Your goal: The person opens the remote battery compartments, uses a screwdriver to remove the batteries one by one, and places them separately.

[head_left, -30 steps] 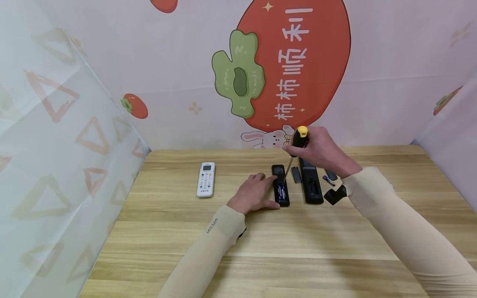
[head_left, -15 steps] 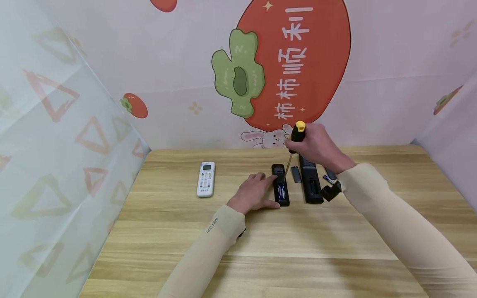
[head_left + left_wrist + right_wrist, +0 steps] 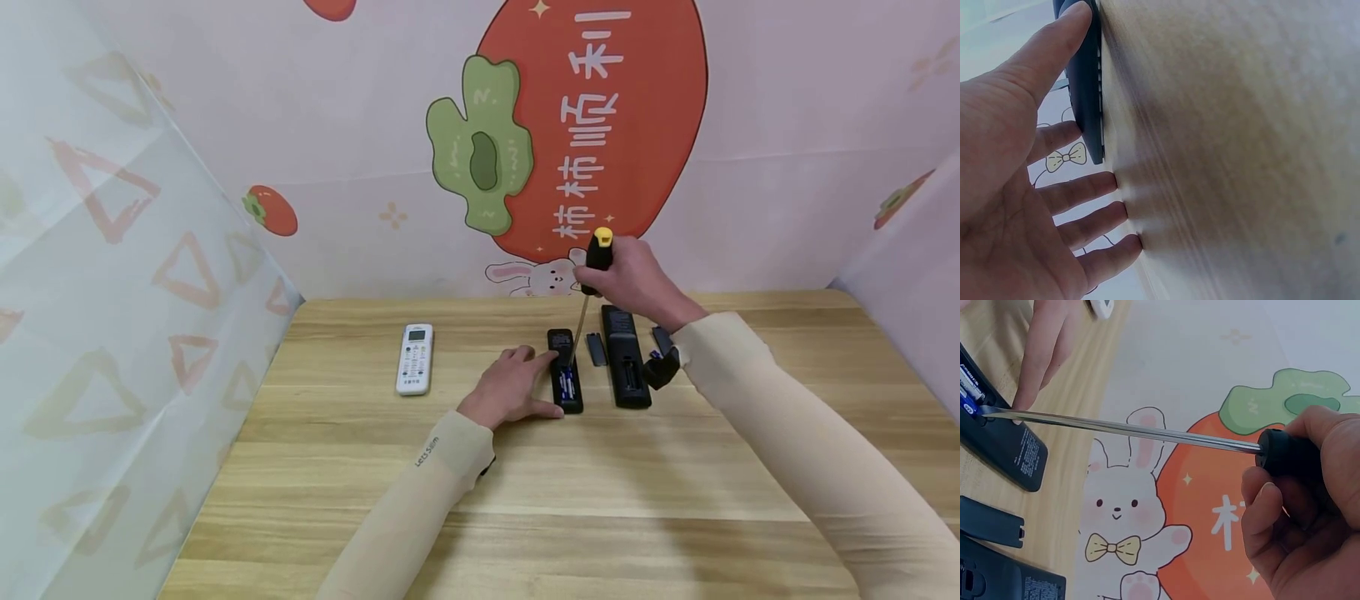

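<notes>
A black remote control [image 3: 560,341] lies back up on the table, its compartment holding blue-and-silver batteries [image 3: 567,384]. My left hand [image 3: 507,390] lies palm down at its left, fingers spread. The thumb [image 3: 1075,22] and index finger touch the remote's edge; the other fingertips rest on the wood. Above the remote, my right hand [image 3: 637,279] grips a screwdriver [image 3: 580,329] by its black handle with a yellow end. The blade slants down, and its flat tip [image 3: 990,412] is at the upper end of the batteries. The palm hides part of the handle in the right wrist view.
Right of the remote lie a battery cover [image 3: 596,349] and a larger black remote [image 3: 624,354] with its compartment uncovered. Another dark cover [image 3: 662,339] sits beyond it, near a battery partly hidden by the right wrist. A white remote [image 3: 414,360] lies to the left.
My right hand has risen and shifted slightly left, and the screwdriver stands a little steeper with its tip still at the batteries. My left hand and the remote have stayed in place.
</notes>
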Available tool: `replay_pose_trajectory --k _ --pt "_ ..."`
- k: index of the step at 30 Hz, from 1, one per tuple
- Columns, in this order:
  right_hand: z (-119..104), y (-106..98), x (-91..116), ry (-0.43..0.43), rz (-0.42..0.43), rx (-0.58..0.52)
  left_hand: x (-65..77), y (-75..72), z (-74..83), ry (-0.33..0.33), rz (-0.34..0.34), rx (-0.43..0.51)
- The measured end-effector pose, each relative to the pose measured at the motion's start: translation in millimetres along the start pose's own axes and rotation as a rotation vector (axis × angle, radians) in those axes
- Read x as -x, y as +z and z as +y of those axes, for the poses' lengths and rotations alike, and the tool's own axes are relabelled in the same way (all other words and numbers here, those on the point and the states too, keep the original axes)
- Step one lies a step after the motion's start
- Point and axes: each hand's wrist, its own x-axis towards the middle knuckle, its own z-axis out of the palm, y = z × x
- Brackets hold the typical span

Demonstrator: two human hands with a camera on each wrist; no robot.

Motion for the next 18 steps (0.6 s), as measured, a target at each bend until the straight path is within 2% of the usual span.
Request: replay_pose_trajectory --k 18 --pt "13.7 1.2 -19.1 0.047 -0.051 -0.045 -2.2 1.2 -1.1 -0.009 -0.011 0.007"
